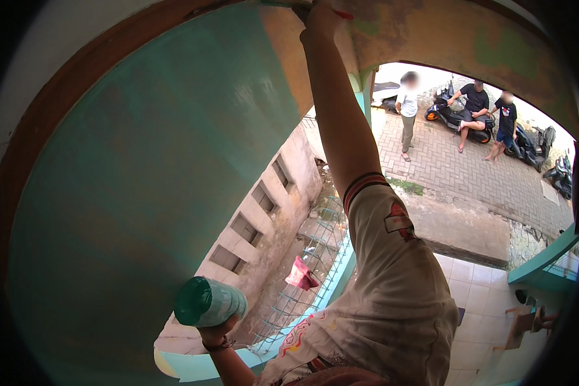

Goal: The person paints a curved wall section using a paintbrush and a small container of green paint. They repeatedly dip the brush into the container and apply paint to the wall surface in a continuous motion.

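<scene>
My left hand (218, 332), with a dark bracelet at its wrist, holds a plastic container of green paint (210, 301) at the lower left. At the top edge, my right hand (322, 19) is raised to the upper wall and grips a tool with a red handle end (343, 15); the tool's head is mostly cut off, so its kind is unclear. Green paint covers much of the wall surface (173, 135) on the left. Beside it, the upper wall (415, 38) shows tan paint with green patches.
Below are a turquoise ledge (207, 367), a metal grid (289, 309) with a pink cloth (301, 274), and a wall with square openings (245, 227). Several people, one a person in white (407, 103), and parked motor scooters (456, 116) are on the paving. A wooden stool (521, 330) stands lower right.
</scene>
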Demonstrator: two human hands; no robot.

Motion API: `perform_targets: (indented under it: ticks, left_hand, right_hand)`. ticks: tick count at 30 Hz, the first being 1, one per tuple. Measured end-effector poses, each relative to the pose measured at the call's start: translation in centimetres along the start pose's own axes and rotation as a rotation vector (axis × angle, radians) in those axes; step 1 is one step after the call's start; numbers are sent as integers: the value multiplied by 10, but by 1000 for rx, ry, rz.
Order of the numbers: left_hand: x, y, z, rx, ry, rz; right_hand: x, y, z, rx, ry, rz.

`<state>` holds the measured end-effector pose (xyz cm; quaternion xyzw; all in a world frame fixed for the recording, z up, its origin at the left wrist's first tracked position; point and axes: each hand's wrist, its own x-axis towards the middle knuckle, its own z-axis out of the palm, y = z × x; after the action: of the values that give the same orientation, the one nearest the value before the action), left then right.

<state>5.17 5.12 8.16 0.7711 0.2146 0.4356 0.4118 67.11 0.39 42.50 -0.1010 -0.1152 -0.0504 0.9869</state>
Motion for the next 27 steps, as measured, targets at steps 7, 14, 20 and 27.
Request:
perform_targets:
  ticks: [7, 14, 20, 27]
  left_hand:
    - [8, 5, 3, 39, -41, 106]
    - [3, -18, -5, 8, -57, 65]
    - [-10, -68, -21, 3, -90, 9]
    - [3, 1, 6, -122, 28, 61]
  right_hand:
    - [30, 28, 1, -4, 128, -190]
    - [-23, 6, 19, -259, 114, -166]
    - [-41, -1, 22, -167, -34, -64]
    - [-58, -11, 13, 45, -48, -46]
